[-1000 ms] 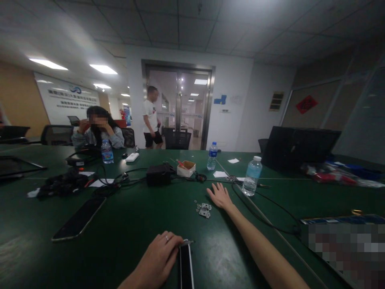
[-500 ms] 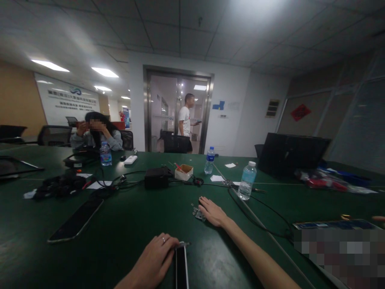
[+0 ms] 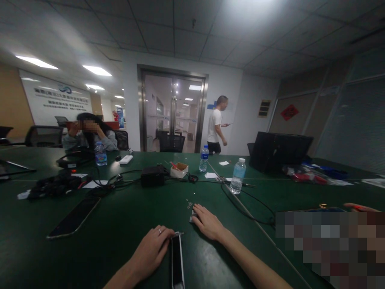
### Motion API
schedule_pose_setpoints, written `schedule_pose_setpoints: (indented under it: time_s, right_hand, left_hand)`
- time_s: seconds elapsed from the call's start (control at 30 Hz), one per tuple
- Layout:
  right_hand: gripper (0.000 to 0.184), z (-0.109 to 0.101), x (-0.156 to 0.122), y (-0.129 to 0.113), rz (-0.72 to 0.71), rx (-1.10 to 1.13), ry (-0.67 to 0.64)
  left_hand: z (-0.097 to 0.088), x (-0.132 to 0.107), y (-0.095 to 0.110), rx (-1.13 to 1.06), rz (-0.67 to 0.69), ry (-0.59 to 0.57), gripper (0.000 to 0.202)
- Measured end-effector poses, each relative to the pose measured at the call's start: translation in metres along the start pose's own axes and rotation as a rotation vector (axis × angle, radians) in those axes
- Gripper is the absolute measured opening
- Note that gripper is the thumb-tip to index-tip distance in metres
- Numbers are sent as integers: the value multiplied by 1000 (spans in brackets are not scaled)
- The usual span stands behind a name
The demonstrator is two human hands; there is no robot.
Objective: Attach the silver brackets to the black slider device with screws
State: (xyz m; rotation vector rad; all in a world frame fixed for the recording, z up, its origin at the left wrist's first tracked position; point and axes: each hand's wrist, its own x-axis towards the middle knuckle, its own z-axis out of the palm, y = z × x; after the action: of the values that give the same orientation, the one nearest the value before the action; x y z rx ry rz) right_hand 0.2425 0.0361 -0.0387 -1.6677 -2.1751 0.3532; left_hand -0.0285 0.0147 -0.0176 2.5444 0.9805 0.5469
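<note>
My left hand (image 3: 152, 249), with a ring on one finger, is closed at the upper left corner of a slim phone-like device (image 3: 177, 261) with a dark face and pale edges. A small metal piece (image 3: 180, 233) sticks out beside the fingertips at its top end. Farther forward, my right hand (image 3: 208, 222) lies low over the green table, fingers stretched out and thumb apart. Its thumb and fingertips touch a small metal plate (image 3: 191, 217), partly covered by the hand. Several tiny metal bits (image 3: 189, 204) lie just beyond the plate.
A water bottle (image 3: 238, 176) and cables stand beyond my right hand. A small open box (image 3: 179, 170) and a black adapter (image 3: 152, 176) sit mid-table. At left lies a dark phone (image 3: 75, 217). Another person's hand (image 3: 361, 207) is at the right edge; a walking person (image 3: 214, 124) is behind.
My right hand has drawn back slightly, its thumb now at the metal plate. My left hand stays on the device. The view has turned right, and the walking person has left the doorway rightward.
</note>
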Motion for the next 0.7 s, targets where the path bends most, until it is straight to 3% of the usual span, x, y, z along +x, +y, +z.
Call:
schedule_pose_setpoints:
  time_s: [0.17,0.3,0.4,0.6,0.7]
  right_hand:
    - [63,0,-18,-6,-24,30,40]
    - [69,-1,-16,1,9,16,93]
    - [74,-2,1,11,86,-1,91]
    - [82,-8,58,26,231,9,-47]
    - [81,-11,81,25,235,55,-123]
  left_hand:
    - [-2,-1,4,23,-9,-4,32]
    - [-3,-2,5,31,-26,-12,32]
    - [-4,-2,7,38,-33,-21,32]
    - [-8,-2,12,43,-60,-26,30]
    - [-8,-2,13,29,-69,-33,30]
